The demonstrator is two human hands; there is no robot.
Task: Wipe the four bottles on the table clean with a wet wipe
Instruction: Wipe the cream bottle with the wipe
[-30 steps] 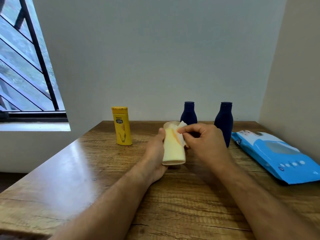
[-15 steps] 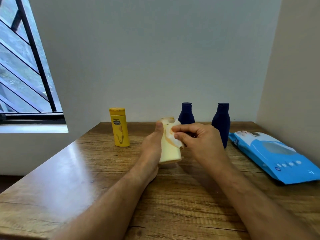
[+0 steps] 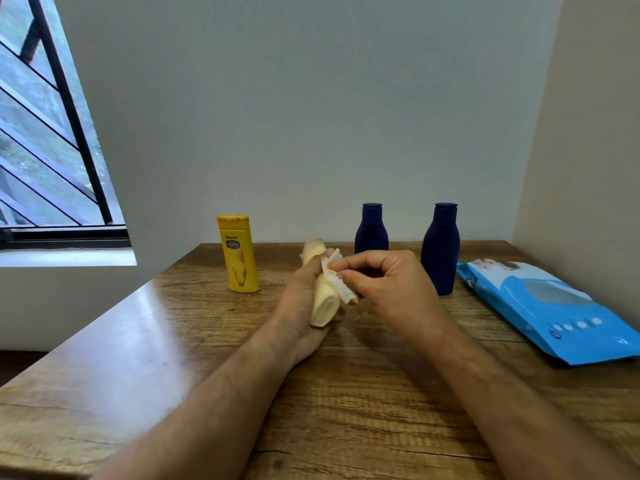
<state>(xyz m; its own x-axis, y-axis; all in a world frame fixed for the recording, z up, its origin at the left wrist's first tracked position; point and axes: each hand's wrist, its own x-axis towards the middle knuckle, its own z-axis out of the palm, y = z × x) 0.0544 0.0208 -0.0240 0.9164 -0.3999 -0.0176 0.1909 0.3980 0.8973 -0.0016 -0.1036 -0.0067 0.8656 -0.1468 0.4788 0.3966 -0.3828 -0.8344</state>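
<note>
Head view: the pale yellow bottle [image 3: 323, 299] is held off the table [image 3: 138, 341], clasped in the left hand [image 3: 298, 306], long axis tilted, cap away. The wet wipe [image 3: 334, 278] is pinched by the right hand [image 3: 384, 289] against its right flank.

The pale yellow bottle [image 3: 323, 299], held upright a moment ago, has been tipped so that its cap end leans toward the left far corner of the table [image 3: 145, 341] and its base is turned toward the near edge. More of the bottle is now covered by the left hand [image 3: 299, 306], whose grip has been shifted around it. The wet wipe [image 3: 336, 278], pinched in the right hand [image 3: 388, 289], has been drawn from the upper part down along the right side of the bottle.
</note>
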